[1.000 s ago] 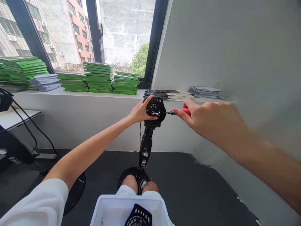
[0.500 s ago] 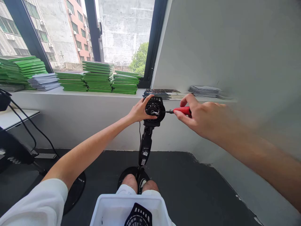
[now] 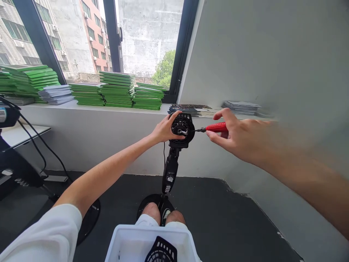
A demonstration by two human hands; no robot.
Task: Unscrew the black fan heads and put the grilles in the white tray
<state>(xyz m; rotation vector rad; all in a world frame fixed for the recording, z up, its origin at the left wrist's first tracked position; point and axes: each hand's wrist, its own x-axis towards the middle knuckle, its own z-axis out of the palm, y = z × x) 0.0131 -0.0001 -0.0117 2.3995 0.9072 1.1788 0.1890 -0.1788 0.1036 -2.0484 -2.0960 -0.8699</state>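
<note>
A black fan without its grille or blades stands upright on a round base, its round motor head near sill height. My left hand wraps around the head's left side, thumb across the front and fingers over the top. A bright metal shaft shows at the middle of the head. From the right, my right hand holds a screwdriver by its red handle, with the index finger raised and arched. The screwdriver lies almost level, its thin blade meeting the head's right edge. Where the tip sits is too small to tell.
A white plastic bin at my lap holds a black slotted cover. Green-edged book stacks and papers line the windowsill. Black cables hang by a white table at left.
The scene has shifted slightly right in view. My right hand's fingers have spread a little on the screwdriver handle. My left hand keeps its hold on the fan head.
</note>
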